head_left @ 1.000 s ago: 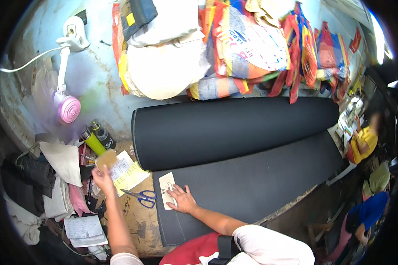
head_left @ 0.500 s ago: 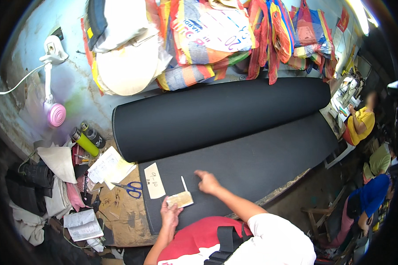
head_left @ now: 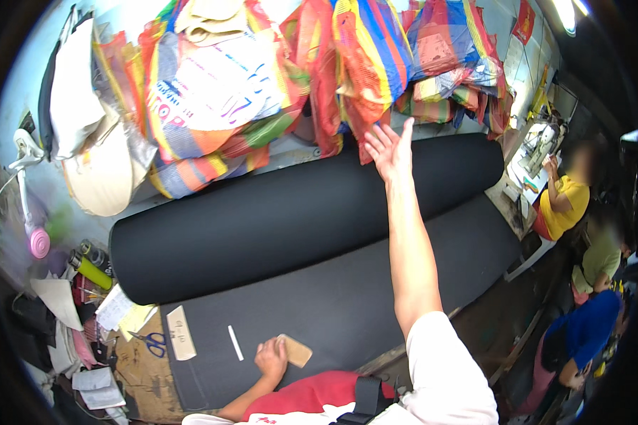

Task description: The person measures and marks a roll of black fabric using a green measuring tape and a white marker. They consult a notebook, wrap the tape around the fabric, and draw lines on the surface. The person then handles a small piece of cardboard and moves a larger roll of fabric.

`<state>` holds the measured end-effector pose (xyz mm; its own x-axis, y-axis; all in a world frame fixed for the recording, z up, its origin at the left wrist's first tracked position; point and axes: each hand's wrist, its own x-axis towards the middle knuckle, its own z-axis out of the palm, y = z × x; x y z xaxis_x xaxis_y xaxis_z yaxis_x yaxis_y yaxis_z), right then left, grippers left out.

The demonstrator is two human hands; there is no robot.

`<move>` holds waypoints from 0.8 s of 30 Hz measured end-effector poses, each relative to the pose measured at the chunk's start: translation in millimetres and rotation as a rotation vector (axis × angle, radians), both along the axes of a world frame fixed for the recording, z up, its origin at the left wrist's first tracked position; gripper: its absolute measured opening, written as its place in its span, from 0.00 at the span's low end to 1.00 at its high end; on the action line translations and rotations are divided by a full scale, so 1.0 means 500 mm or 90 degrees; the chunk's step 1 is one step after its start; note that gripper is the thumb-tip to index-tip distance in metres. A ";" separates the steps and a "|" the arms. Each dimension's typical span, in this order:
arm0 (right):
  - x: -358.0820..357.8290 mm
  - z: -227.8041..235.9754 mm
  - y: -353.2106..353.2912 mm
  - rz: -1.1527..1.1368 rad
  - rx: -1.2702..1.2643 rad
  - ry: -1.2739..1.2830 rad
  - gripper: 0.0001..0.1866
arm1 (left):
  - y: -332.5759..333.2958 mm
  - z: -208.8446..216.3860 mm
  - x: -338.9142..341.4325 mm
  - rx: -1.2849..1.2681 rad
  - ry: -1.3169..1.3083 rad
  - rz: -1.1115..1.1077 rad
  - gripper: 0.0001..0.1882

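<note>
My right hand is raised at the end of a stretched arm, fingers spread and nothing in it. It overlaps the far edge of a large roll of black material, just below striped mesh bags. Low in the view, my left hand grips a small tan rectangular pad by its left side, on or just above the unrolled black sheet. A thin white stick lies on the sheet beside it. Farther left is a cream card pattern with handwriting.
Blue-handled scissors and papers lie on the brown tabletop at left. Behind them stand a green bottle and a dark one. Cloth scraps crowd the left edge. At right, a person in yellow sits by a sewing machine.
My right hand has gone from pointing low over the black sheet to reaching far out, fingers spread. The tan pad in my left hand has turned. The whole view has swung right.
</note>
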<state>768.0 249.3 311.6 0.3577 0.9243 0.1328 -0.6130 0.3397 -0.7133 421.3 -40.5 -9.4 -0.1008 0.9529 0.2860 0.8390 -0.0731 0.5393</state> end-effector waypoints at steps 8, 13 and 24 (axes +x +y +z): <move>0.038 0.134 0.098 0.048 0.145 0.018 0.25 | -0.011 0.018 0.028 0.008 0.086 0.040 0.10; 0.013 0.135 0.063 -0.158 0.219 -0.196 0.31 | -0.023 0.013 0.049 0.033 0.108 0.094 0.11; 0.015 0.122 0.098 -0.011 0.314 -0.055 0.37 | -0.025 0.025 0.074 -0.001 0.138 0.150 0.11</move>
<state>775.5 298.5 372.9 0.3413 0.7383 0.5817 -0.5504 0.6587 -0.5130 458.2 -53.1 2.9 -0.2559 0.9109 0.3238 0.9281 0.1378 0.3460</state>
